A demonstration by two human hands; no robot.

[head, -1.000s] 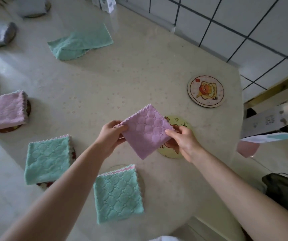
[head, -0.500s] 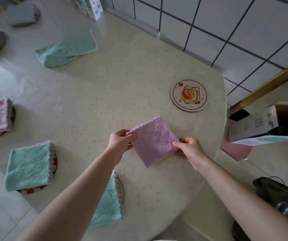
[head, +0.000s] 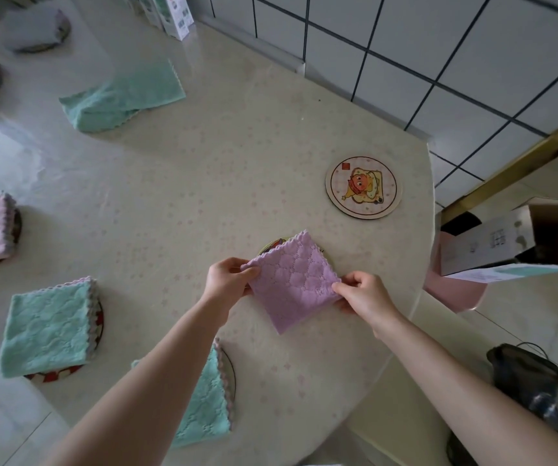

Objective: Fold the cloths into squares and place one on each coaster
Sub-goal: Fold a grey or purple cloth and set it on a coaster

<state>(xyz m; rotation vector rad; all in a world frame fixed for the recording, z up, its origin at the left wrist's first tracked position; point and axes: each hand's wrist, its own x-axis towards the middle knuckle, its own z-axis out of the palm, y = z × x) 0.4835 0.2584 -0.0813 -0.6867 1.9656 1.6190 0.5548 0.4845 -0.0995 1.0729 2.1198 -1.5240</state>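
Now both hands, left [head: 229, 279] and right [head: 363, 294], grip clamped, pinch the folded purple cloth [head: 292, 284] over a coaster [head: 271, 247].

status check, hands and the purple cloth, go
Left hand and right hand pinch opposite corners of folded purple cloth. Cloth over yellow coaster, mostly hiding it. Nothing in the way.

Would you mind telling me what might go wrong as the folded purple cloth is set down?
1. The purple cloth hides most of the coaster beneath it, so it may land off-centre. Only a sliver of rim shows.
2. The left hand and right hand pinch only opposite corners, so the layers may spring open on release.
3. This spot lies near the table edge; a sideways tug might drag the cloth towards it.
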